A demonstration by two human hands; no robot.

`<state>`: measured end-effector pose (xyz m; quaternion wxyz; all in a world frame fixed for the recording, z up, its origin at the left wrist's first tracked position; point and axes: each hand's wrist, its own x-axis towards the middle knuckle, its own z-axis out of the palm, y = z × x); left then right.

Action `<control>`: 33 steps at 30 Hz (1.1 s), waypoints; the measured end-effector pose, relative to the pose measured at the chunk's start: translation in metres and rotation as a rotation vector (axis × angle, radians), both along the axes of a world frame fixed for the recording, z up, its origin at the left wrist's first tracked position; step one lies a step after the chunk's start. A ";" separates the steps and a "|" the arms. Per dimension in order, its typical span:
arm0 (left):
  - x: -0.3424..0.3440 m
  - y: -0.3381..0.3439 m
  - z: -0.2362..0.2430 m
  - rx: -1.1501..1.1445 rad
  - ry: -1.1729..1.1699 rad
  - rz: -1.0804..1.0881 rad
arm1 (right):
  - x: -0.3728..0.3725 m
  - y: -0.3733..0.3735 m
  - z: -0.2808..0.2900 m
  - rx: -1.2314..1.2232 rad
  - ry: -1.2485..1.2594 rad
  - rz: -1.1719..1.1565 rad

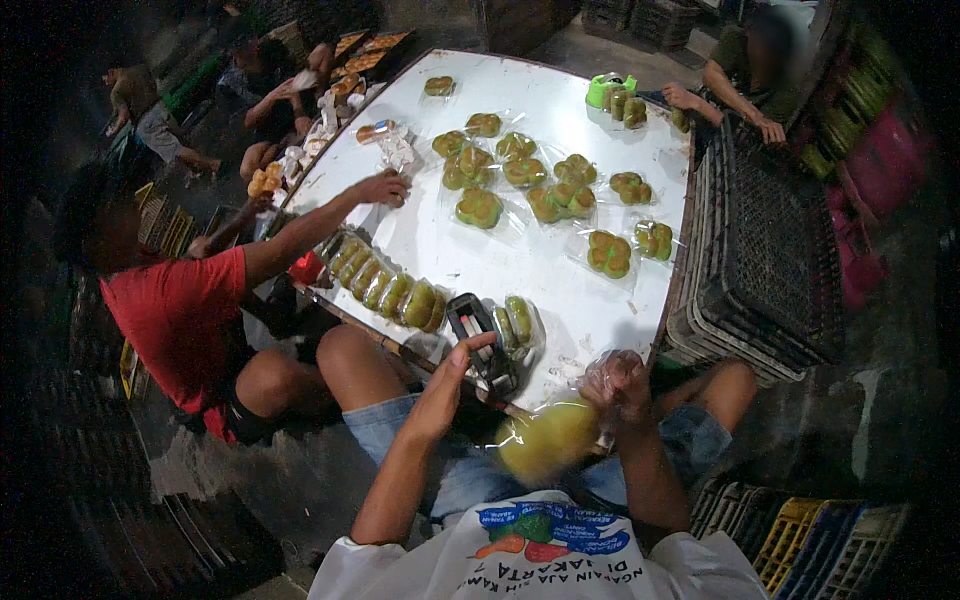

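In my right hand (pixel 622 385) is the gathered neck of a clear plastic bag. A bag of green buns (pixel 545 440) hangs from it over my lap, blurred by motion. My left hand (pixel 450 390) is empty, its fingers stretched out beside a black tape dispenser (pixel 468 312) at the near table edge. Just right of the dispenser lie bagged green buns (pixel 517 322). To its left, a row of bagged green buns (pixel 385 285) runs along the edge.
Several bagged green buns (pixel 478 208) are spread over the white table (pixel 400 230). A person in red (pixel 185 310) reaches across from the left. Another person's arm (pixel 735 95) is at the far right, near a green tape dispenser (pixel 600 90). Black crates (pixel 765 250) are stacked alongside.
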<state>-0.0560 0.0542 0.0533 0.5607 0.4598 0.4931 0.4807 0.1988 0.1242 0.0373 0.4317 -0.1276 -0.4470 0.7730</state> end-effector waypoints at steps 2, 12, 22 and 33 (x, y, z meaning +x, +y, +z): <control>0.000 -0.003 -0.002 -0.072 -0.014 -0.131 | -0.016 0.001 0.023 0.513 -0.421 -0.041; 0.032 -0.012 0.015 -0.144 -0.140 -0.135 | -0.042 0.003 0.033 -0.021 -0.195 -0.313; 0.042 0.000 0.019 -0.164 -0.383 0.234 | -0.049 -0.021 0.003 0.317 -0.778 -0.770; 0.046 0.000 0.014 0.595 0.838 0.427 | -0.029 -0.024 -0.012 -0.214 -0.386 -0.037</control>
